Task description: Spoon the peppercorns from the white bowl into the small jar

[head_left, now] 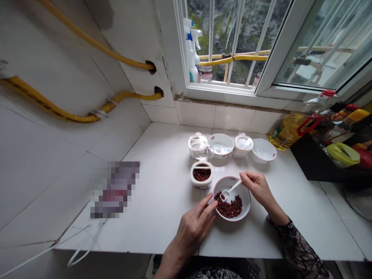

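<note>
My right hand point(257, 190) pinches the handle of a small white plastic spoon point(231, 188). The spoon's head dips into a white bowl point(247, 209) with a pink rim, among dark red Sichuan peppercorns point(232, 207); a few lie in the spoon. My left hand point(196, 223) holds the bowl at its left side, fingertips at the rim. Just behind the left hand stands a white seasoning jar point(201, 185), its clear lid raised, with more peppercorns inside.
Behind are two more lidded seasoning jars point(197, 142) point(243, 145) and two white bowls point(221, 139) point(263, 155). An oil bottle point(283, 130) and a black rack point(308, 159) of condiments stand right. A blurred item point(116, 190) and white cable point(87, 252) lie left on the white counter point(157, 217).
</note>
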`<move>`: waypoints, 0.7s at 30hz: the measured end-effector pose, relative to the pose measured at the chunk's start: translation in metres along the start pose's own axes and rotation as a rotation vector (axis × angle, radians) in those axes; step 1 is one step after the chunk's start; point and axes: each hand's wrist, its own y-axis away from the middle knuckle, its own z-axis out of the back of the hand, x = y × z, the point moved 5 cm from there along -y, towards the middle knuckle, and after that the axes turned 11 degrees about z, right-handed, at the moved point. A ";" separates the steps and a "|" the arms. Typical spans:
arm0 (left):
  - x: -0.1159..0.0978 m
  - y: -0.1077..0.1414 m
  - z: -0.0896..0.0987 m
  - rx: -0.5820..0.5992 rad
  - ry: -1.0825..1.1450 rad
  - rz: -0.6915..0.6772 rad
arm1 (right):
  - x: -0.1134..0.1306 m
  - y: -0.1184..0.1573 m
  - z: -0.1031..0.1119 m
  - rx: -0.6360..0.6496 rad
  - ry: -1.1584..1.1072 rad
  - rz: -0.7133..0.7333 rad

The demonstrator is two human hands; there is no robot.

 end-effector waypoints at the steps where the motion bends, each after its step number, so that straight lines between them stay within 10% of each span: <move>1: 0.000 0.000 0.000 -0.001 0.001 0.000 | -0.001 0.000 0.000 -0.004 -0.006 -0.011; 10: 0.002 0.001 -0.003 -0.010 0.032 -0.004 | 0.014 -0.015 -0.002 -0.128 -0.003 0.028; 21: 0.001 0.001 -0.003 -0.028 0.028 -0.012 | 0.102 -0.023 -0.046 -0.153 0.757 1.090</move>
